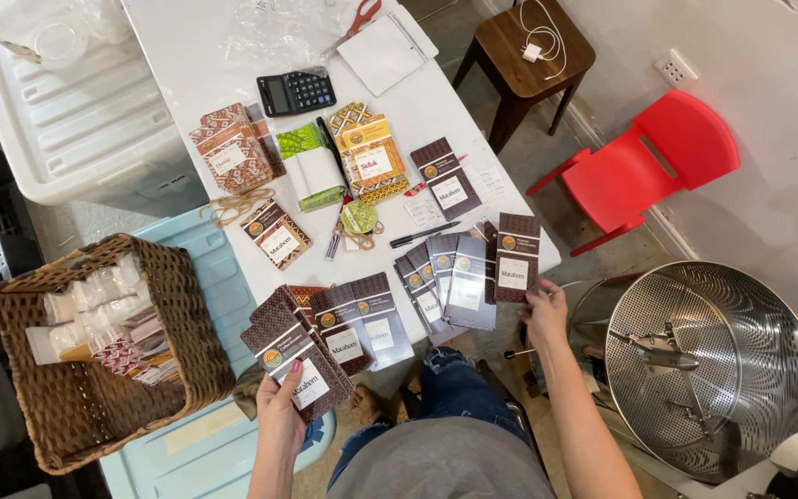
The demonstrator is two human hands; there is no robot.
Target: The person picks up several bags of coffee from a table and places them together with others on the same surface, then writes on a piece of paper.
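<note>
My left hand (281, 402) grips the lower edge of a dark brown patterned packet (299, 360), the top one of a fanned stack at the table's near edge. My right hand (545, 312) touches the bottom corner of another dark brown packet (516, 257) at the right end of a second fanned row of grey and brown packets (450, 282). More patterned packets lie further up the white table (196, 65): orange-brown ones (233, 148), a green one (311, 166), a yellow one (371, 155). A black pen (425, 235) rests near the middle.
A calculator (296, 91), scissors (358, 18) and clear plastic lie at the table's far end. A wicker basket (94, 397) of small sachets sits left on a pale blue bin (214, 277). A perforated steel drum (713, 365), red chair (648, 162) and wooden stool (524, 55) stand right.
</note>
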